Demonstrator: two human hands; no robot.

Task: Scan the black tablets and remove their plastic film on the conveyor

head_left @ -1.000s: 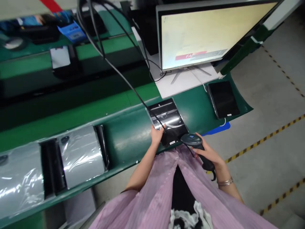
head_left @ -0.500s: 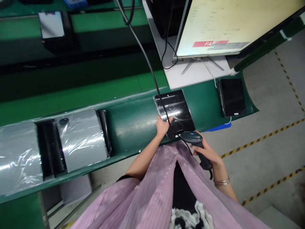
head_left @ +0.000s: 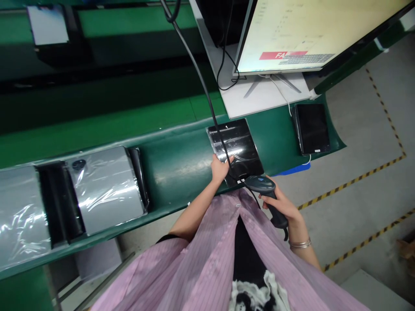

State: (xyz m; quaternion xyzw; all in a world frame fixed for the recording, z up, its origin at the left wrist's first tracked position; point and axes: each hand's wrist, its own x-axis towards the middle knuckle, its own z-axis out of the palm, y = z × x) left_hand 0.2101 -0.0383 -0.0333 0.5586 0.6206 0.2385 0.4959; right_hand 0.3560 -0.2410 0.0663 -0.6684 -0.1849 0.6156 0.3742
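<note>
A dark, film-wrapped tablet [head_left: 244,140] lies on the green bench mat in front of me. Its left edge is gripped by my left hand [head_left: 219,169], with the thumb on top and the other fingers partly hidden. My right hand [head_left: 285,205] is closed round the handle of a black barcode scanner [head_left: 260,184]. The scanner's head is at the tablet's near edge, by a small white label [head_left: 240,181]. A black cable [head_left: 207,93] hangs down across the tablet.
Silver film-wrapped tablets [head_left: 105,190] stand in a row at left. More dark tablets [head_left: 313,129] are stacked at right. A monitor [head_left: 285,34] with a red banner rises from a white board [head_left: 238,103]. Behind the bench runs a green surface [head_left: 145,112].
The view has shifted slightly, so the bench items appear a little further left and higher. Both hands keep their grips, and the scanner stays at the tablet's near edge.
</note>
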